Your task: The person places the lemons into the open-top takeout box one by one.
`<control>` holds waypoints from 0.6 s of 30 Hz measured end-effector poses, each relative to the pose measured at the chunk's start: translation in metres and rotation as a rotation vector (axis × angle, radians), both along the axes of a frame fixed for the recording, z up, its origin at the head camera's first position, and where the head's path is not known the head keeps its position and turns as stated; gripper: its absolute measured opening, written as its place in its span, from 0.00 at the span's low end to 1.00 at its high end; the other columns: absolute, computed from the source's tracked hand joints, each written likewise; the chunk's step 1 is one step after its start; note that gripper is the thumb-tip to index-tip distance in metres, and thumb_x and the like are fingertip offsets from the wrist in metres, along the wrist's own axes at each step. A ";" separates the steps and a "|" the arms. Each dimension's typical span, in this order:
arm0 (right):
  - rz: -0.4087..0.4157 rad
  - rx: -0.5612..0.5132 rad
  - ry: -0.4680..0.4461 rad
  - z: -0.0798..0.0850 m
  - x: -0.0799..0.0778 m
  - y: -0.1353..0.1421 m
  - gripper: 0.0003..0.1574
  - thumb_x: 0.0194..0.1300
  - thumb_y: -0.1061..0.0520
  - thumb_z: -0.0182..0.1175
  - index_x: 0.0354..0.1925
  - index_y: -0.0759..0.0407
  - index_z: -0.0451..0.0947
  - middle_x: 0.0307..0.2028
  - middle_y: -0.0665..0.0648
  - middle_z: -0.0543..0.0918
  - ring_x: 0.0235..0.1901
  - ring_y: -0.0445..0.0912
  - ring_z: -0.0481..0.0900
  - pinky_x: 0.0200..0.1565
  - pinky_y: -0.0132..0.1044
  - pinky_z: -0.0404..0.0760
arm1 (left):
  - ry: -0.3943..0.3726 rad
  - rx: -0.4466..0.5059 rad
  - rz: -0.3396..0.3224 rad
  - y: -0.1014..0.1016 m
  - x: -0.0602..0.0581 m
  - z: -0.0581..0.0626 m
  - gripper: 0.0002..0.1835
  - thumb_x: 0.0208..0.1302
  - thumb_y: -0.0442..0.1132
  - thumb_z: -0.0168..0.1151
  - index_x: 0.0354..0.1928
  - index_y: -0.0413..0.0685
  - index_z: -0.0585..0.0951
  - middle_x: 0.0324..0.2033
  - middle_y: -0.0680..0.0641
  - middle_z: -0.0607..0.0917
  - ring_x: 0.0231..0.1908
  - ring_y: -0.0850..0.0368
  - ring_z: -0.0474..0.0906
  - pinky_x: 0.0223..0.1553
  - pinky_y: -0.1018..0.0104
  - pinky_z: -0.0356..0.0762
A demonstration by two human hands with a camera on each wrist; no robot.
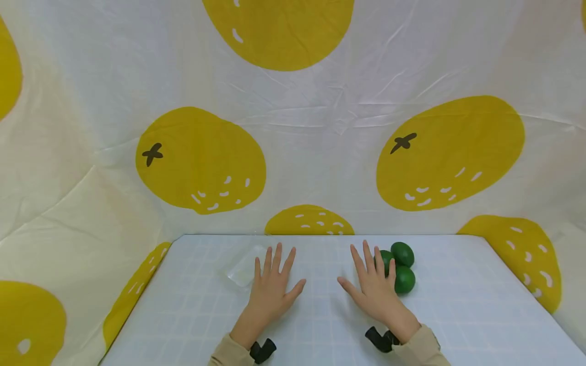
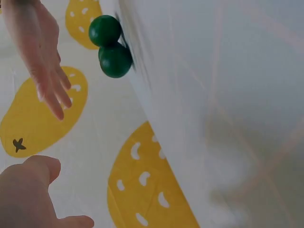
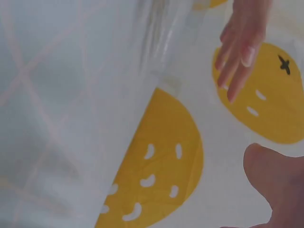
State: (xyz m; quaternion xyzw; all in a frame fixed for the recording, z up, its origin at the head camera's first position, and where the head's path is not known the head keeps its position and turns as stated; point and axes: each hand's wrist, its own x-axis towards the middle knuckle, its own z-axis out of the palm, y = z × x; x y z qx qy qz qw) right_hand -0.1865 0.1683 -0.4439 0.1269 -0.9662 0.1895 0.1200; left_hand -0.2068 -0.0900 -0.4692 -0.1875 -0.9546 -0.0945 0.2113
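Observation:
My left hand (image 1: 272, 292) is held over the table with straight, spread fingers and grips nothing. Just beyond its left side lies a clear plastic bag or container (image 1: 241, 268); the see-through material (image 3: 166, 42) also appears in the right wrist view, its exact kind unclear. My right hand (image 1: 376, 292) also has its fingers spread and holds nothing. Close to its right, partly behind the fingers, sit three smooth, dark green, round lime-like fruits (image 1: 405, 280) bunched together. In the left wrist view these green fruits (image 2: 115, 61) rest on the tabletop beyond the right hand (image 2: 42, 57).
Under both hands is a white table (image 1: 316, 325) with a faint checked pattern. Behind and beside it hangs a pale cloth (image 1: 320, 168) printed with big yellow fruits. A black strap with a small camera (image 1: 263, 351) is on each wrist.

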 end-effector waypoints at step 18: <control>-0.010 -0.215 -0.079 0.026 -0.012 -0.034 0.54 0.66 0.30 0.43 0.74 0.57 0.35 0.73 0.61 0.29 0.71 0.61 0.27 0.61 0.67 0.23 | -0.002 0.116 0.028 -0.045 -0.004 0.032 0.38 0.67 0.62 0.44 0.73 0.54 0.53 0.71 0.40 0.54 0.69 0.37 0.50 0.66 0.39 0.47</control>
